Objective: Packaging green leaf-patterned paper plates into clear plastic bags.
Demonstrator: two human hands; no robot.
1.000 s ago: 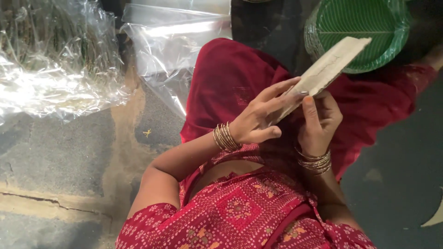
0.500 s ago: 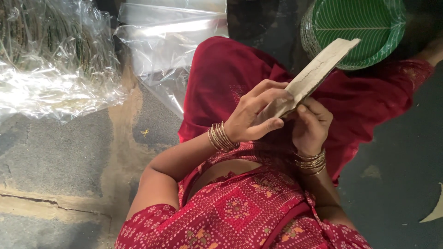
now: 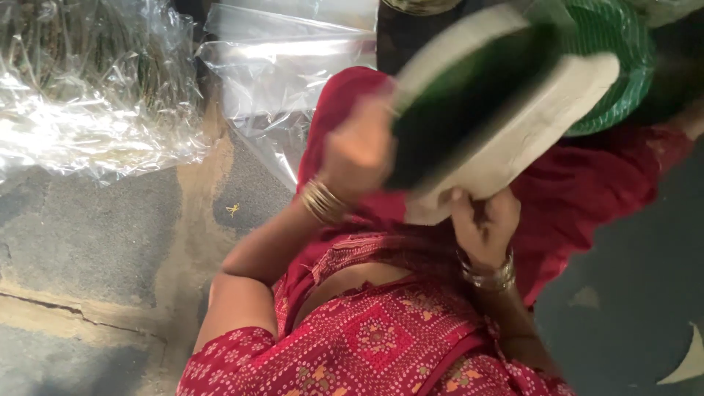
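Observation:
A thick stack of round leaf plates (image 3: 506, 117), green on the face and pale along the edges, is tilted up above my lap and blurred by motion. My left hand (image 3: 359, 150), with gold bangles at the wrist, grips the stack's left side. My right hand (image 3: 484, 220), also bangled, holds it from underneath. Behind the stack lies another green leaf plate (image 3: 623, 81) on the floor, partly hidden by the stack. Red patterned clothing covers my lap.
Crinkled clear plastic bags holding dry stalks (image 3: 88, 88) lie at the upper left. An empty clear plastic sheet (image 3: 286, 66) lies beside them. The floor is grey stone with a sandy strip (image 3: 191, 242) and a crack at the lower left.
The stack was held edge-on and narrow; it has now swung round so its green face shows, and it sits closer to the camera. Both hands kept hold of it.

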